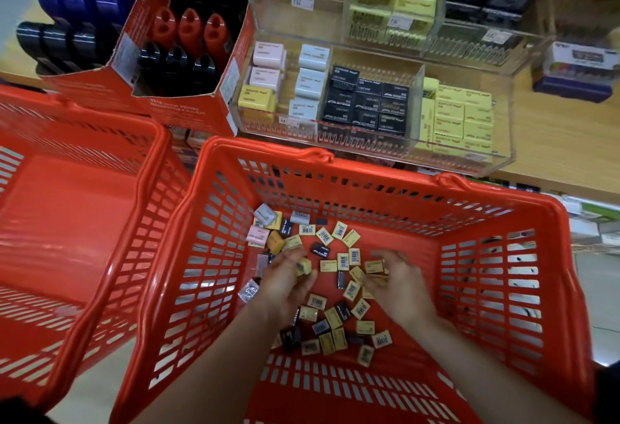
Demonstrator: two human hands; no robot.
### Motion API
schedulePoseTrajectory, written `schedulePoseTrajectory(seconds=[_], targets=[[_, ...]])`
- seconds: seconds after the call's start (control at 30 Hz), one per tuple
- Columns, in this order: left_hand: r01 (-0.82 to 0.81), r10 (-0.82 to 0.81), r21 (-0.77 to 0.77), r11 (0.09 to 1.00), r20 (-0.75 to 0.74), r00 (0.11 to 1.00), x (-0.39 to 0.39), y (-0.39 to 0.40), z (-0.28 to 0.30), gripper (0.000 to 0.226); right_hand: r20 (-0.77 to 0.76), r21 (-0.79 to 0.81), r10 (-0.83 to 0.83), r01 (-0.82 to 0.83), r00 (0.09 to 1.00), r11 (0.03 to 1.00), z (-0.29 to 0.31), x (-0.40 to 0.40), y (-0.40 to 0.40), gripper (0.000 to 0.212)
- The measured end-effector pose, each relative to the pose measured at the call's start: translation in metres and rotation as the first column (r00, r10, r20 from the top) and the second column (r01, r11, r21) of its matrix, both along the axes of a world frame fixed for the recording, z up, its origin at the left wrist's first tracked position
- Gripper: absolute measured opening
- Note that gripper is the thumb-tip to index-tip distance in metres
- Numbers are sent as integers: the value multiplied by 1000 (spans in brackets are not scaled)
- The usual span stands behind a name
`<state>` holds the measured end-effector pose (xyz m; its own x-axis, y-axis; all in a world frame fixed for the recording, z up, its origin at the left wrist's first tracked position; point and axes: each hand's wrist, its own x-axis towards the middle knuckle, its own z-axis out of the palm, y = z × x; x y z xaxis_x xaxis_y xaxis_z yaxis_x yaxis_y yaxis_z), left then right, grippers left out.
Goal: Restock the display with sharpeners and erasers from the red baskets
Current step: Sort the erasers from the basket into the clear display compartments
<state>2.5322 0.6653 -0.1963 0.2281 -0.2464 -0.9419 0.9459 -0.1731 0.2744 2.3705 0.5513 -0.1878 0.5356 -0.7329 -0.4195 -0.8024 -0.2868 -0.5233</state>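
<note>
Both my hands reach down into a red basket [335,162] whose floor is strewn with several small erasers [339,323], yellow, black, pink and grey. My left hand [285,279] holds a yellow eraser [303,266] between thumb and fingers. My right hand [399,286] curls round a few yellow erasers [375,269] among the pile. Above the basket stands a clear acrylic display [416,88] with rows of pink, grey, black and yellow erasers. A red cardboard box [188,105] to its left holds red, black and blue sharpeners [191,31].
A second red basket [84,189] stands to the left, its visible floor bare. The display sits on a wooden shelf [563,142]. A purple boxed item [577,68] lies at the far right. Lower shelves show behind the basket's right wall.
</note>
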Motion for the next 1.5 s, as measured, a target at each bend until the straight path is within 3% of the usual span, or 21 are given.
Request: schedulePoseTrajectory(seconds=[0.07,0.17,0.4,0.47,0.53,0.6,0.67,0.77,0.93,1.1,1.17,1.23,1.33,1.4,1.5], targets=[[32,-32,-7,999,2,999,0,4,-2,22,-104,57,76,-70,992,996,-15,-1,0,65],[78,-77,-30,997,29,997,-1,6,-6,24,-221,-46,273,-289,936,956,-31,5,4,81],[71,-71,-39,997,13,997,-6,4,-11,16,-240,-177,395,-440,887,881,-38,3,-11,56],[80,-80,-35,996,16,997,-7,3,-11,20,-189,-192,345,-380,919,905,-38,0,-9,49],[109,-108,-30,994,25,994,-9,1,-10,23,-30,-152,187,-190,982,970,-34,-3,-7,40],[155,-154,-24,988,36,987,-11,-2,-9,21,156,13,-94,93,983,996,-28,-1,-7,32],[204,-204,-13,979,38,978,-14,-5,-6,17,244,193,-304,261,921,946,-20,7,-3,29],[240,-238,-56,969,38,970,-20,-9,0,13,325,416,-423,274,846,867,-8,24,8,29],[206,-197,-233,951,63,978,-23,-15,5,34,301,444,-452,296,840,846,6,34,11,26],[288,-264,-280,916,120,957,-24,-19,8,23,309,511,-289,98,906,854,15,20,-4,15],[243,-230,-247,938,81,970,-25,-20,7,22,249,324,-133,47,959,945,14,10,-13,17],[182,-175,-188,965,52,983,-23,-20,3,20,34,41,133,-134,991,990,9,0,-23,44],[140,-137,-116,983,36,990,-18,-14,-2,19,-297,-19,453,-479,841,878,-5,-13,-23,87],[152,-149,-92,984,42,988,-15,-9,-4,20,-368,-17,520,-565,771,825,-16,-18,-21,92],[167,-165,-85,982,39,986,-14,-4,-5,19,-430,-85,526,-613,734,786,-26,-21,-19,88]])
